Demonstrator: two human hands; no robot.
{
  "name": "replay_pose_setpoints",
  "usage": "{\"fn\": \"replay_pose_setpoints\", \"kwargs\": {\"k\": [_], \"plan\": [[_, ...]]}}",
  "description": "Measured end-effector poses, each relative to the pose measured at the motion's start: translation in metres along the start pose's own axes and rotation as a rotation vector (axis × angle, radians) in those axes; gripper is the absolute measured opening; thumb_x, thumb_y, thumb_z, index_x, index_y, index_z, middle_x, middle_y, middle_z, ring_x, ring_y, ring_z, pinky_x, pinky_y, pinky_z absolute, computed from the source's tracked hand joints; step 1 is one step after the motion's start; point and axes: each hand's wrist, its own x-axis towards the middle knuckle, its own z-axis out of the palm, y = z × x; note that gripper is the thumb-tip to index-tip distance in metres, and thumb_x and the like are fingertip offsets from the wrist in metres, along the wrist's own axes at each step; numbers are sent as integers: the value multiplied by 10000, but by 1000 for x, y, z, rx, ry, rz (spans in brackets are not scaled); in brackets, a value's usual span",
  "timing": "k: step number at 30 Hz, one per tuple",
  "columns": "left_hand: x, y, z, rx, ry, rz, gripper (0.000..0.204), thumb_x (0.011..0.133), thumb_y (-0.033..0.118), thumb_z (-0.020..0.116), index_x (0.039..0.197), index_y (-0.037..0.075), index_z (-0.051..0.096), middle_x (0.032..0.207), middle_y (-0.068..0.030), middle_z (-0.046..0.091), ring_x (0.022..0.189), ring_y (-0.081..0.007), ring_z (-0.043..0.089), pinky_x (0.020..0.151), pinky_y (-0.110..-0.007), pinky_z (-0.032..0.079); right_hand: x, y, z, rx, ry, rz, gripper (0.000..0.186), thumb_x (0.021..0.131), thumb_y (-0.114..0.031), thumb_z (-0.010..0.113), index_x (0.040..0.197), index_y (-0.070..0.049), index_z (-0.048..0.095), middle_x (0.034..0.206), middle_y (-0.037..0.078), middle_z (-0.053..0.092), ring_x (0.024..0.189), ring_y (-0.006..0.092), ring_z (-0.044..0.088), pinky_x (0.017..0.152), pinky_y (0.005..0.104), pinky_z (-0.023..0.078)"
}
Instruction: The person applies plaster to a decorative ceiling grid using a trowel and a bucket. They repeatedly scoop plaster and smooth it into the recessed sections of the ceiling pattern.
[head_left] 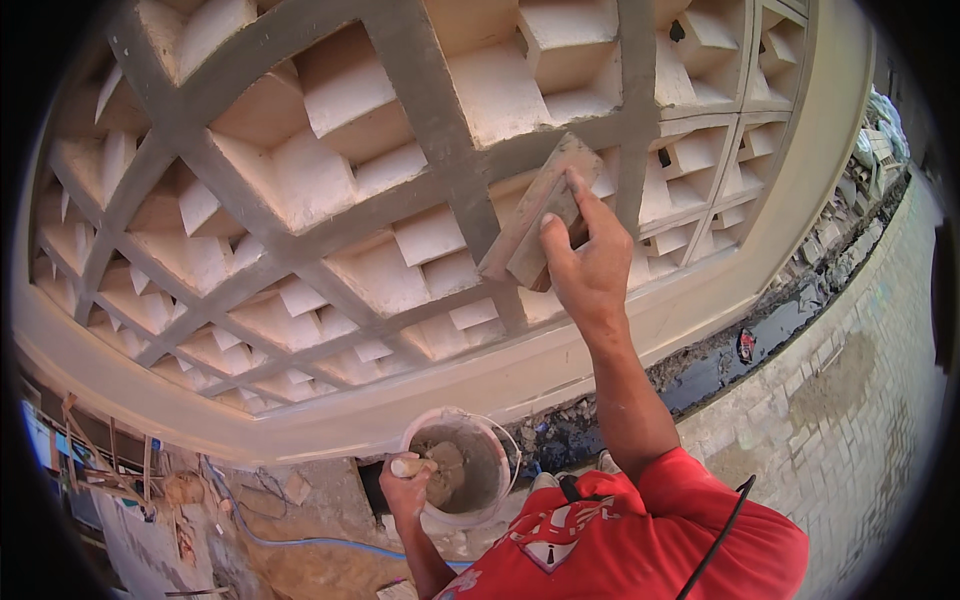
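My right hand (594,255) is closed around the grip of a plastering float (540,205), a long flat board smeared with mortar. The float lies tilted over the grey mortar joints of a lattice block wall (465,185); whether its whole face touches the wall cannot be told. Lower left, my left hand (402,492) is wrapped round a pale, rounded tool handle (408,467) at the rim of a bucket (490,455). Its working end is not clearly seen. Wet grey mortar (447,470) sits inside the bucket.
A smooth cream border (330,425) frames the wall. Along its foot runs a ditch of dark water (710,375) with rubble, beside a paved path (840,400). A blue hose (300,542) crosses the ground at lower left, near scrap wood (110,470).
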Motion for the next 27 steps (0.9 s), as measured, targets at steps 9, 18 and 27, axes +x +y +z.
{"fn": "replay_pose_setpoints", "kwargs": {"k": [9, 18, 27], "plan": [[2, -8, -13, -20, -38, -28, 289, 647, 17, 758, 908, -1, 637, 797, -59, 641, 724, -130, 602, 693, -282, 495, -21, -46, 66, -251, -174, 78, 473, 801, -162, 645, 1249, -19, 604, 870, 201, 618, 758, 346, 636, 703, 418, 517], [-6, -5, -20, -63, -6, -42, 284, 647, 0, 748, 909, -6, 636, 811, -71, 645, 725, -138, 608, 698, -284, 497, 13, -19, 16, -126, 56, 31, 508, 832, -207, 595, 1297, -6, 556, 909, 206, 604, 803, 342, 635, 725, 445, 508], [2, -22, -22, 9, -45, -27, 296, 638, 7, 733, 917, -7, 635, 817, -70, 636, 741, -156, 609, 719, -301, 499, -29, -39, 41, -108, -210, -3, 507, 815, -218, 613, 1283, -26, 576, 888, 213, 600, 738, 360, 631, 720, 442, 510]]}}
